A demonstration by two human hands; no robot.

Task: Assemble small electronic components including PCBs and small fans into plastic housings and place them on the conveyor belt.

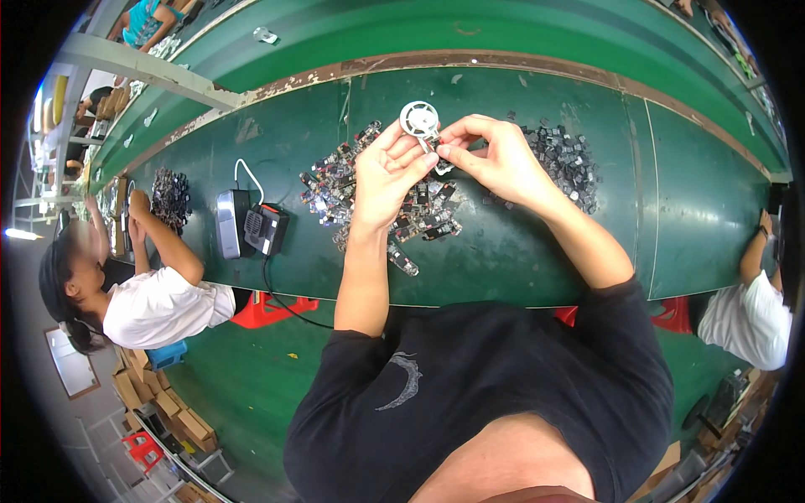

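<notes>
A white round part with spokes and an open ring (419, 120) is held up over the green table, its narrow lower end between my hands. My left hand (383, 178) grips that lower end, palm turned up. Thumb and fingers of my right hand (501, 159) pinch together right beside it. A small dark and red bit shows at those fingertips, but the fingers mostly hide it. Beneath and left of my hands lies a loose pile of small circuit boards (429, 220). Right of my right hand spreads a heap of small dark square pieces (572, 163).
Left on the green table (520, 260) stand a grey-and-black box (233, 224) with a white cable and a black device (267, 229) with a dark cord. Beyond them is another dark pile (171, 201). A co-worker (159, 302) sits at left, another person (750, 314) at right.
</notes>
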